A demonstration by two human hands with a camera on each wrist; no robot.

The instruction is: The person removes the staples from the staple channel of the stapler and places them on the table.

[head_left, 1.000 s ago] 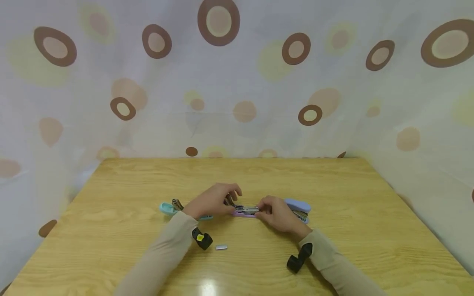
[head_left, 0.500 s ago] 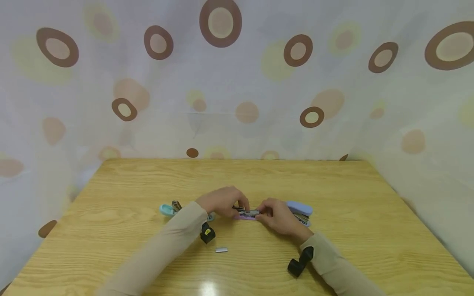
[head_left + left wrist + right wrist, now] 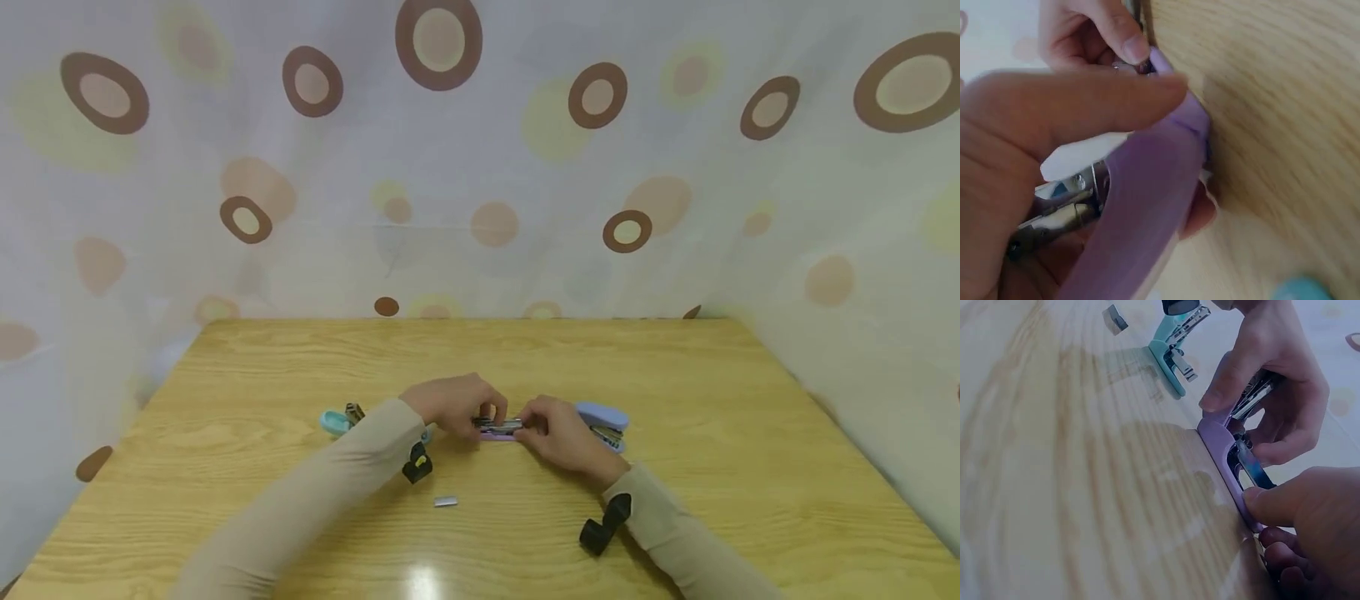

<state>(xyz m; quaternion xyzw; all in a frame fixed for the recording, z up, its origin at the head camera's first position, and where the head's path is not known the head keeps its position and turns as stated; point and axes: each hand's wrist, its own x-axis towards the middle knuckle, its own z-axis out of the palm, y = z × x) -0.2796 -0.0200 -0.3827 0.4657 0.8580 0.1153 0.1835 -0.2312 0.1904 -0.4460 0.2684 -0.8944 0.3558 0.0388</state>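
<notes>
A purple stapler [image 3: 498,437] stands opened up on the table between both hands, its metal magazine exposed. My left hand [image 3: 454,403] grips it around the hinge end. In the left wrist view the thumb lies across the purple plastic [image 3: 1147,181], with metal parts behind it. At the other end of the base, my right hand [image 3: 562,435] pinches the tip between thumb and fingers. The right wrist view shows the purple base [image 3: 1216,442] flat on the wood. Part of the lifted top is hidden by the left hand.
An opened teal stapler [image 3: 336,422] lies to the left, partly behind the left sleeve. Beyond the right hand is a blue stapler [image 3: 602,416]. A small strip of staples [image 3: 446,502] lies nearer on the wooden table [image 3: 300,517]. A patterned cloth hangs behind.
My left hand has moved slightly right, and its fingers have come down over the stapler's metal part. My right hand stays at the base's tip.
</notes>
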